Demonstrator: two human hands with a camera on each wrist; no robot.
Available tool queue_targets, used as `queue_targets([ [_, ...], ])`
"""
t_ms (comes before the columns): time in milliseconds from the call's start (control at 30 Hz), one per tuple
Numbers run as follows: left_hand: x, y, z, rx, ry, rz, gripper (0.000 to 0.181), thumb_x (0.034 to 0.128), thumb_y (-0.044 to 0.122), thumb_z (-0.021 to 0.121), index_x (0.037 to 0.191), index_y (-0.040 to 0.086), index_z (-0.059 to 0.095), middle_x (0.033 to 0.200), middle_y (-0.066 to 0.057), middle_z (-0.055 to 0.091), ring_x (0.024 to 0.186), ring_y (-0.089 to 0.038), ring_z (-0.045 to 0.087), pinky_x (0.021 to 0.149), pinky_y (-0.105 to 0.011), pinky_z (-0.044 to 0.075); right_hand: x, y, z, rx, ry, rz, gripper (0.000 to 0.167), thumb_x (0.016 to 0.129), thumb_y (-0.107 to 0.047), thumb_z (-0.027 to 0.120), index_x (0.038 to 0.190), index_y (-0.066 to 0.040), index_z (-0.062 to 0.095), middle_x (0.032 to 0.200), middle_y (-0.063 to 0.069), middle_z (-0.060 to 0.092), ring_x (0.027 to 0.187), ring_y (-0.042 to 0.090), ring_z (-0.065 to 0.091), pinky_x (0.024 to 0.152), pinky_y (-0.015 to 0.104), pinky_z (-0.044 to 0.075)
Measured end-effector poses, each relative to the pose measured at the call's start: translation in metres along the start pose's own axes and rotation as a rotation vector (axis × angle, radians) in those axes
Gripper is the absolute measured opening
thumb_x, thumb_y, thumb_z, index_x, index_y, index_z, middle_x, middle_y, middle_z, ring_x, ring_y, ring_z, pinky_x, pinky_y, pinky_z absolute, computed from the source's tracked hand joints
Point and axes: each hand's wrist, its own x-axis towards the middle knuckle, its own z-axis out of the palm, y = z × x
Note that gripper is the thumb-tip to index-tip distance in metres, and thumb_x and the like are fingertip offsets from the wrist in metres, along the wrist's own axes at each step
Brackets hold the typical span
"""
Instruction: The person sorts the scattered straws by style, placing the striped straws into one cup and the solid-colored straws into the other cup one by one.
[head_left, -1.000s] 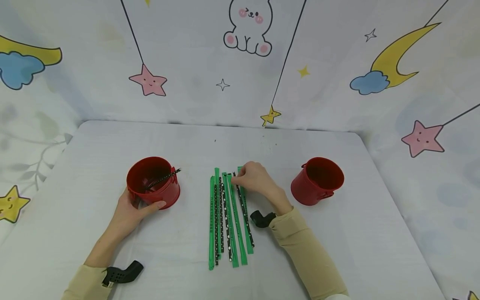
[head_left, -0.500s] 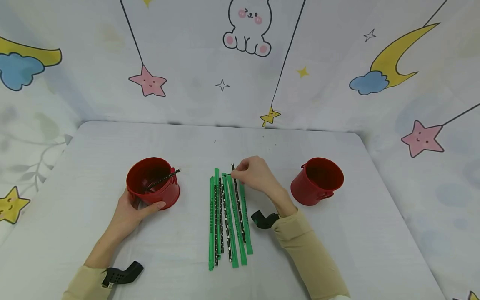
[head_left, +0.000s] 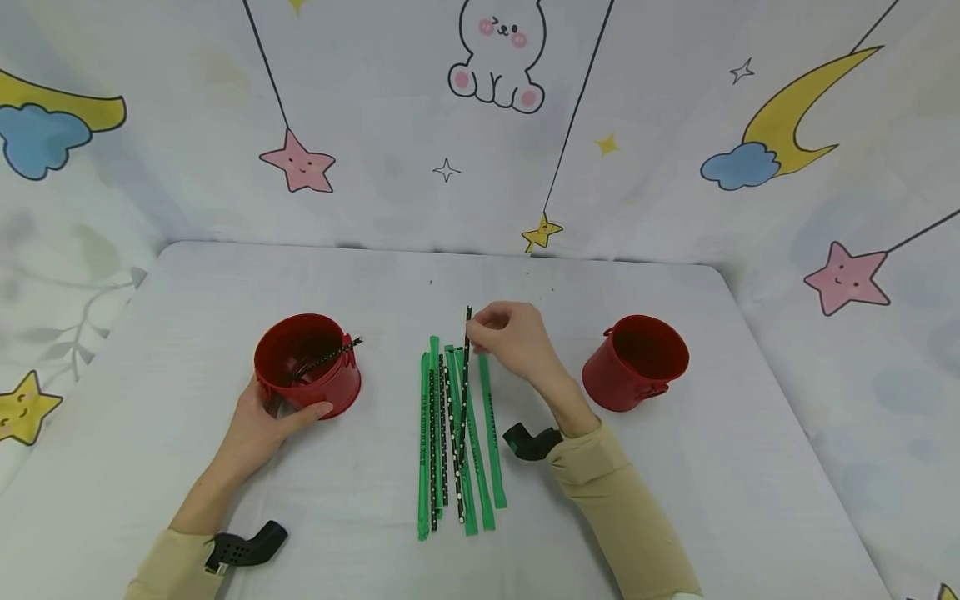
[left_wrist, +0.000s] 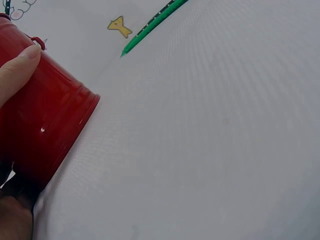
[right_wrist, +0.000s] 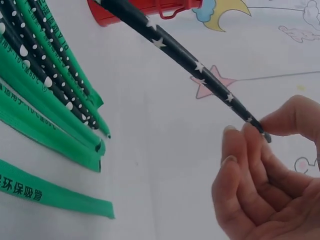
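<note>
A black straw with white stars (right_wrist: 192,62) is pinched near one end between the thumb and fingers of my right hand (head_left: 521,342). It slants above the row of straws, its upper end poking past the fingers. My left hand (head_left: 258,429) grips the red bucket (head_left: 337,392) on the left, thumb (left_wrist: 20,72) along its side. Inside that bucket leans a black patterned straw (head_left: 330,358). Several green-wrapped straws (head_left: 491,433) and black dotted straws (right_wrist: 50,65) lie side by side between the hands; some overlap.
A second red bucket (head_left: 611,379) stands to the right of my right hand. The white tabletop (head_left: 675,500) ends at a back edge, where a cloth printed with stars and moons hangs. Each wrist carries a black camera mount (head_left: 251,546).
My right hand has drawn the starred black straw up and away from me out of the row, lifting it off the green wrapper at the right. My left hand and bucket stay put.
</note>
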Motion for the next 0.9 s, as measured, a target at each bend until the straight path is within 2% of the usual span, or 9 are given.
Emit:
queue_targets([
  [300, -0.001, 0.001, 0.000, 0.004, 0.006, -0.013, 0.085, 0.0813, 0.000, 0.079, 0.151, 0.013, 0.033, 0.143, -0.007, 0.046, 0.129, -0.006, 0.042, 0.098, -0.004, 0.039, -0.006, -0.009, 0.000, 0.140, 0.019, -0.072, 0.010, 0.092, -0.014, 0.067, 0.095, -0.005, 0.071, 0.083, 0.008, 0.073, 0.078, 0.031, 0.072, 0.077, 0.033, 0.059],
  [533, 0.000, 0.000, 0.000, 0.008, 0.005, -0.013, 0.086, 0.0812, 0.001, 0.079, 0.152, 0.014, 0.032, 0.144, -0.007, 0.046, 0.129, -0.005, 0.041, 0.097, -0.004, 0.039, -0.013, -0.017, 0.001, 0.159, 0.042, -0.177, 0.006, 0.092, -0.010, 0.067, 0.094, -0.006, 0.071, 0.082, 0.007, 0.072, 0.076, 0.020, 0.071, 0.077, 0.032, 0.056],
  [667, 0.000, 0.000, 0.000, 0.015, 0.005, -0.020, 0.086, 0.0815, 0.001, 0.080, 0.152, 0.015, 0.032, 0.144, -0.007, 0.046, 0.128, -0.004, 0.041, 0.097, -0.004, 0.039, -0.016, -0.020, 0.002, 0.162, 0.058, -0.231, 0.005, 0.091, -0.008, 0.067, 0.093, -0.006, 0.071, 0.082, 0.007, 0.072, 0.077, 0.018, 0.071, 0.075, 0.034, 0.052],
  [900, -0.001, 0.001, 0.000, 0.023, 0.008, -0.023, 0.085, 0.0819, 0.002, 0.079, 0.152, 0.015, 0.032, 0.143, -0.007, 0.046, 0.128, -0.004, 0.041, 0.097, -0.004, 0.039, -0.020, -0.026, 0.003, 0.251, 0.069, -0.353, 0.004, 0.091, -0.004, 0.066, 0.091, -0.001, 0.067, 0.081, 0.018, 0.071, 0.080, 0.031, 0.071, 0.089, 0.038, 0.056],
])
